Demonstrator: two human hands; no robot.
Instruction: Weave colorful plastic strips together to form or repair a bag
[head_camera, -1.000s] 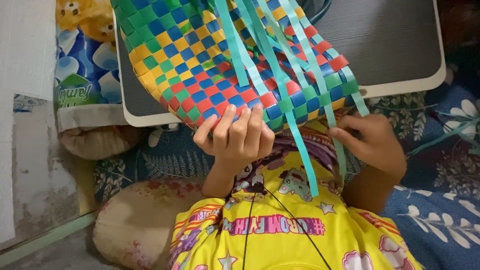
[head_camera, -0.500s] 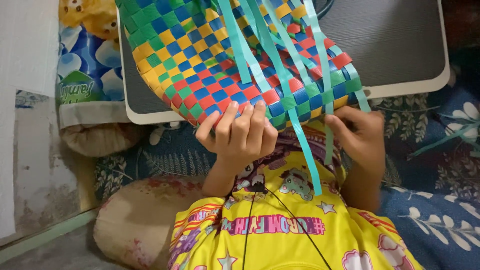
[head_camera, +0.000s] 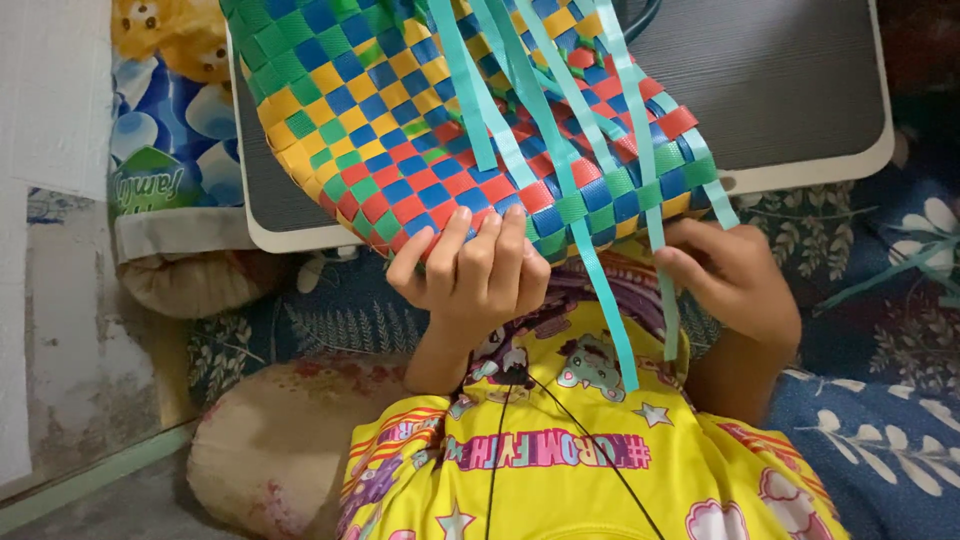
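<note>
A woven mat of red, blue, green and yellow plastic strips (head_camera: 400, 140) hangs in front of me, over a dark lap tray. My left hand (head_camera: 470, 275) grips its lower edge, fingers curled up over the weave. My right hand (head_camera: 735, 275) sits at the lower right corner, pinching one of several loose turquoise strips (head_camera: 600, 290) that trail down from the weave over my yellow shirt.
The dark lap tray with a white rim (head_camera: 800, 90) lies behind the weave. A printed bag (head_camera: 165, 150) and a pillow (head_camera: 200, 285) are at left, a round bolster (head_camera: 270, 450) is below. Blue floral bedding (head_camera: 880, 400) spreads at right.
The weave has shifted slightly down and right. My right hand has moved up along the turquoise strip to the corner of the weave; my left hand keeps its hold.
</note>
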